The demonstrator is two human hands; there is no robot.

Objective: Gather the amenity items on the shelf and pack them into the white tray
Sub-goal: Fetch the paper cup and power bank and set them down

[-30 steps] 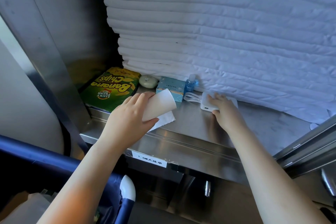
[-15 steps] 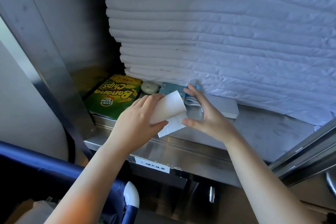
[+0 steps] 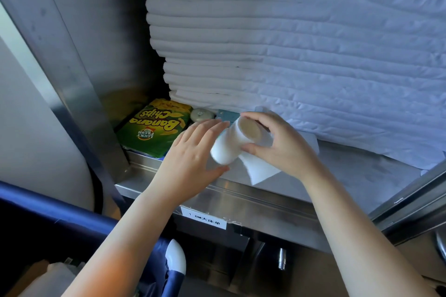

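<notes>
My right hand (image 3: 282, 149) curled round mouth end of white paper cup (image 3: 229, 144), thumb under, fingers over rim. My left hand (image 3: 190, 157) with fingers nearly straight, pressed on cup's closed end. Cup tilted, above front of steel shelf (image 3: 350, 171); white paper sheet (image 3: 258, 169) beneath at 5 o'clock. Green banana-chips bag (image 3: 152, 130) at 9 o'clock of cup, round pale soap (image 3: 201, 114) at 11.

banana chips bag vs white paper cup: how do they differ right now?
The banana chips bag is green and yellow with print; the white paper cup is plain. The bag lies flat on the shelf, untouched; the cup is tilted, gripped by the right hand, with the left hand touching it.
</notes>
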